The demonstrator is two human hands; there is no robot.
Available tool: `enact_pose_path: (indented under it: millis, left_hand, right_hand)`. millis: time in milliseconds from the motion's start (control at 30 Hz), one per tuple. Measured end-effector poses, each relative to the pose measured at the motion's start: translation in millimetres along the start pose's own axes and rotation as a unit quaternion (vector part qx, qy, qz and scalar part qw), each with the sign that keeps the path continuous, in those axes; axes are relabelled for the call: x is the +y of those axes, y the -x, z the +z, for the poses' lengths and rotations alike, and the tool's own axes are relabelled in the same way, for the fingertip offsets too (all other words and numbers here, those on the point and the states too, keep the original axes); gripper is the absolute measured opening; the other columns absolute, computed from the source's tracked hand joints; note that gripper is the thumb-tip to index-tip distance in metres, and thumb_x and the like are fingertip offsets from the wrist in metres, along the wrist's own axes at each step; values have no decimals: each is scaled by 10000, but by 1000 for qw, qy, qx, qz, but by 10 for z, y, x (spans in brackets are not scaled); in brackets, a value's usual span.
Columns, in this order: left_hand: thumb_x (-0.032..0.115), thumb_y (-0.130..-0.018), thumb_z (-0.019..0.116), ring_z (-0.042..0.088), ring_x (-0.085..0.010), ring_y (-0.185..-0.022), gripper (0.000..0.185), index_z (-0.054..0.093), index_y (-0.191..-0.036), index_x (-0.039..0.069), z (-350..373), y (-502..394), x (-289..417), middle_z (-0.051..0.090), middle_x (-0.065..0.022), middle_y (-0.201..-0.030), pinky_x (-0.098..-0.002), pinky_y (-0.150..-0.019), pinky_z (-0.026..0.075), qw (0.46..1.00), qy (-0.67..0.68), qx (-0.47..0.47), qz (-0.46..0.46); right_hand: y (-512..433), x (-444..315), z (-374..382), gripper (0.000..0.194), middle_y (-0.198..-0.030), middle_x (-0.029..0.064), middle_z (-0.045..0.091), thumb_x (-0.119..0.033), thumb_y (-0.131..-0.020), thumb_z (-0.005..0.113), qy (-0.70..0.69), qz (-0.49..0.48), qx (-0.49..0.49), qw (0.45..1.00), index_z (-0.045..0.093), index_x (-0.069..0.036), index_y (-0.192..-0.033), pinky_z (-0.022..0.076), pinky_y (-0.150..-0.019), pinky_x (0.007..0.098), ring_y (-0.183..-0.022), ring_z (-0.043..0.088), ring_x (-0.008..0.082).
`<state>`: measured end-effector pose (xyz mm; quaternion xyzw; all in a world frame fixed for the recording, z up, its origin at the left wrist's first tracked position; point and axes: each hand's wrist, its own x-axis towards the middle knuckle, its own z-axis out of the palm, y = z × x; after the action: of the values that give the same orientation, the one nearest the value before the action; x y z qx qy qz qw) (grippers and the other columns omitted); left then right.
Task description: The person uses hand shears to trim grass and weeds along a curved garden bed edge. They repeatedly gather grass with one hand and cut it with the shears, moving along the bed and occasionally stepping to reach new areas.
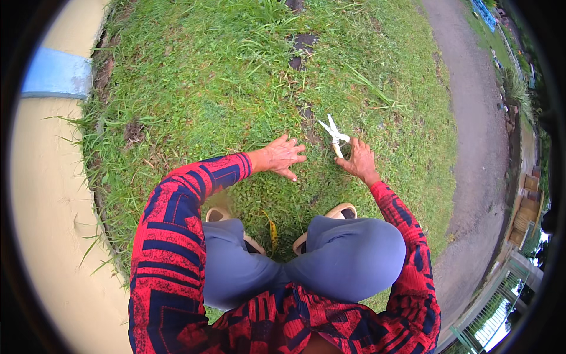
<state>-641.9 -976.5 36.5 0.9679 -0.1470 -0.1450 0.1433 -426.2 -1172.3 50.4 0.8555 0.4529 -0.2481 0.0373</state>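
Observation:
My right hand (360, 160) grips the handles of white-bladed garden shears (334, 132), whose blades are spread apart and point up and left, over the grass. My left hand (284, 157), with a ring on one finger, is held just above the grass with its fingers spread and nothing in them. Between the two hands lies short green ground cover (316, 168) with a strip of bare dark soil (305, 113) running away from me. Whether the left fingertips touch the plants, I cannot tell.
A cream wall (48, 177) with a blue pillar section (59, 73) borders the grass at left, tall blades growing along its foot. At right runs a grey path (475, 132). Dark stones (305, 42) show in the grass ahead. A yellow leaf (273, 234) lies between my shoes.

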Motion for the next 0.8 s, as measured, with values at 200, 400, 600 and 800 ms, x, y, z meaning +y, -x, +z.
enact_pose_path:
  millis: [200, 400, 600, 800]
  left_hand:
    - [340, -810, 667, 616, -261, -924, 269, 676, -992, 142, 335, 231, -459, 645, -69, -979, -399, -777, 487, 990, 121, -69, -13]
    - [274, -817, 668, 648, -271, -714, 198, 694, -875, 87, -143, 244, -1014, 663, -109, -715, -402, -657, 486, 932, 296, -135, -162]
    - [318, -840, 643, 658, -279, -790, 262, 693, -949, 85, -469, 128, -1118, 689, -120, -830, -397, -716, 505, 926, 300, 34, -226]
    - [443, -760, 709, 655, -306, -871, 488, 653, -1042, 49, -420, 34, -671, 678, -164, -920, -392, -777, 513, 939, 214, -86, -254]
  right_hand:
    - [127, -247, 62, 828, -1093, 184, 537, -445, -610, 774, -19, -124, -48, 991, 443, -69, -1270, 398, -911, 514, -1059, 505, 366]
    - [335, -413, 88, 822, -1040, 141, 528, -403, -573, 791, 62, -272, -86, 957, 465, -75, -1252, 387, -865, 496, -1023, 499, 322]
    - [335, -738, 216, 790, -1034, 124, 533, -414, -585, 784, 95, -184, -41, 978, 472, -34, -1203, 393, -805, 491, -1012, 502, 298]
    - [189, -923, 283, 801, -1032, 121, 556, -444, -588, 789, 116, -175, -31, 977, 475, -11, -1184, 419, -762, 490, -1009, 516, 287]
